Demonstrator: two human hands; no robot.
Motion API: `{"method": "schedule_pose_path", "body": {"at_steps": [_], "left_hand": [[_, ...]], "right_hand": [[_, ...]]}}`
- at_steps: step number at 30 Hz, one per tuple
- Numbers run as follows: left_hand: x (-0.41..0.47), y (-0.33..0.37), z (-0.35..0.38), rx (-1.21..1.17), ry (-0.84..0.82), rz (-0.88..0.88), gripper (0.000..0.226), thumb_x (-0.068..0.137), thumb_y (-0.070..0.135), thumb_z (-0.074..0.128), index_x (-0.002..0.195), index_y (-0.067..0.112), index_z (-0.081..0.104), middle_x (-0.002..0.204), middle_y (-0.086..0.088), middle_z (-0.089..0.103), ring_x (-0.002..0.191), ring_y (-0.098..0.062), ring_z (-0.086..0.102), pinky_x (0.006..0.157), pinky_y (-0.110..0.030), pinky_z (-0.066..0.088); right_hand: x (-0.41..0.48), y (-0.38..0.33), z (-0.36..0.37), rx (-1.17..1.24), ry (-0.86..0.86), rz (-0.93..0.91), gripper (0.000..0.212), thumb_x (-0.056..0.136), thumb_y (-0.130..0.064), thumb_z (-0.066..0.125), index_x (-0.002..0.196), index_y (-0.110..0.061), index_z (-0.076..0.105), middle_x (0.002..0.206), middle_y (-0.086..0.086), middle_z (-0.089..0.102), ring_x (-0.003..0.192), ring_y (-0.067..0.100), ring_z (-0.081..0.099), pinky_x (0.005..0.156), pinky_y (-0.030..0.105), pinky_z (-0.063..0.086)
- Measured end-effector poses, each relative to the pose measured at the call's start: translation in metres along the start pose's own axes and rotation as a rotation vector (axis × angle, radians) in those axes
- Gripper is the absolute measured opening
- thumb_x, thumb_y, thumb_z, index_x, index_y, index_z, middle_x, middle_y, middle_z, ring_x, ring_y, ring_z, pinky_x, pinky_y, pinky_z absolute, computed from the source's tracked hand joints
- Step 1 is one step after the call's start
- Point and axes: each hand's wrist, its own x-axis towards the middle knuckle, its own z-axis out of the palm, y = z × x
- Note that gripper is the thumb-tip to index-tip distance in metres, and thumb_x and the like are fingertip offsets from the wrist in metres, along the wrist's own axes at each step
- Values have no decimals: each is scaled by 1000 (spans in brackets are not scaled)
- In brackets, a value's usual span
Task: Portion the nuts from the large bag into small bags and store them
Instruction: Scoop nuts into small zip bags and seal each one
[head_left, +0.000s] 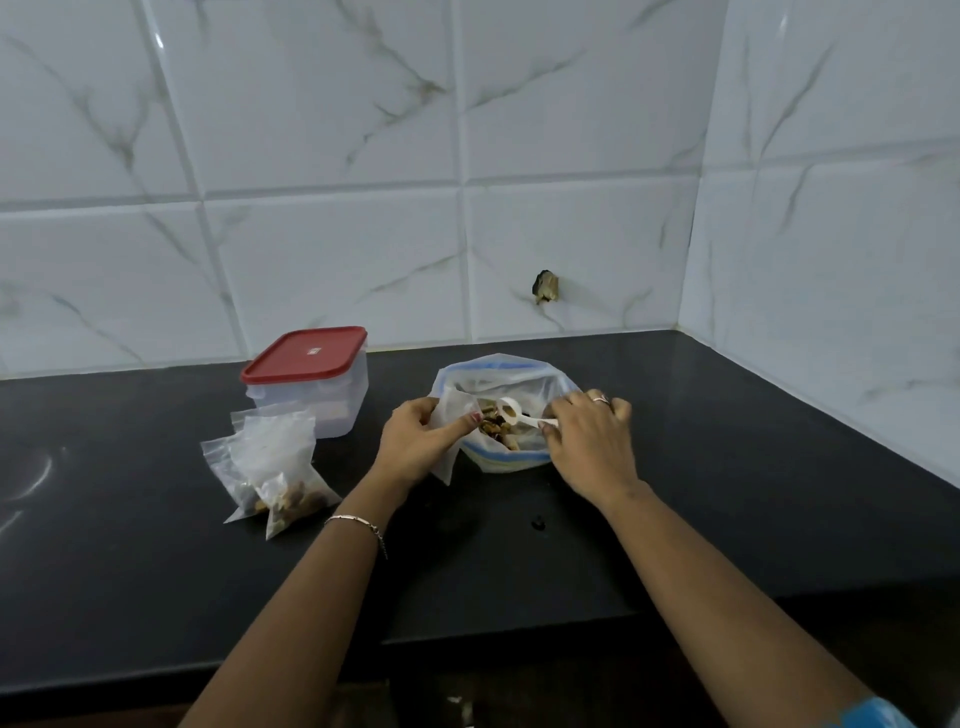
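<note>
One black table (727, 467) runs to a tiled wall. One clear lidded container (311, 395) with a red lid (304, 352) stands at the left. One large zip bag (498, 371) lies open in the middle and holds mixed nuts (493, 428). At least two filled small bags (275, 467) are heaped before the container. The left hand (421, 436) pinches one more small bag (449, 457) at the large bag's mouth. The right hand (592, 441) has its fingers gripping one white scoop (509, 408) over the nuts. One dark crumb (537, 522) lies nearer the table's front edge.

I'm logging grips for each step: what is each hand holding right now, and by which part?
The right hand pinches the white spoon by its handle end; the left hand grips a small clear bag near its mouth.
</note>
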Motion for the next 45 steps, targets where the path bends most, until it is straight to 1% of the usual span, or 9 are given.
{"method": "schedule_pose_path", "body": {"at_steps": [4,8,14,24,26,30,35,38,45], "left_hand": [[-6,0,-7,0,51,42,40,75,45,77,102,17,69,99,2,69,96,-14,62,74,-26,49],[-16,5,-20,33,37,87,18,76,41,77,85,31,66,91,8,69,89,-8,62,68,-23,48],[-36,7,-41,43,126,127,26,76,35,77,96,21,68,92,6,69,87,-9,63,66,-22,47],[-55,-7,-47,44,110,148,26,76,37,77,98,29,63,101,7,67,94,-7,62,72,-21,49],[-53,-9,-46,35,96,146,32,76,37,77,103,24,65,103,5,68,96,-9,62,74,-22,50],[-52,-10,-44,24,55,120,33,76,38,78,102,24,64,103,7,67,96,-8,63,75,-21,52],[-51,-7,-42,23,66,153,24,78,32,77,96,27,61,96,10,67,86,-3,63,61,-10,48],[-49,-8,-41,13,69,148,26,78,33,77,97,24,63,97,7,68,87,-6,64,63,-12,49],[-42,-16,-41,148,57,130,44,75,45,77,108,20,63,102,6,64,91,-8,61,70,-17,48]], "right_hand": [[-2,-7,-3,96,46,-159,7,95,-23,53,96,-22,60,83,-3,65,76,18,60,77,35,42],[-2,-15,-6,105,-37,-285,17,96,-19,52,107,-20,65,93,-1,65,83,20,61,63,31,45],[-4,-25,-16,-83,-121,-494,33,91,-15,62,123,-16,60,116,4,62,100,18,61,85,30,50],[10,-42,-21,-100,-171,-427,39,89,-22,65,127,-19,56,125,1,59,109,17,60,93,31,51],[19,-51,-25,-161,-190,-508,42,88,-20,66,129,-20,54,127,1,57,108,18,60,90,33,51],[41,-66,-34,-269,-176,-571,30,89,-12,63,118,-17,57,116,3,56,94,18,63,63,28,47],[56,-73,-37,-365,-143,-700,25,90,-2,54,111,-15,58,107,4,59,85,17,62,57,27,40],[56,-74,-30,-383,-200,-768,27,94,-4,49,117,-15,57,111,3,58,81,17,59,55,27,33],[58,-62,-16,-343,-251,-808,25,95,-12,51,118,-18,59,109,-1,59,90,18,61,58,29,39]]}}
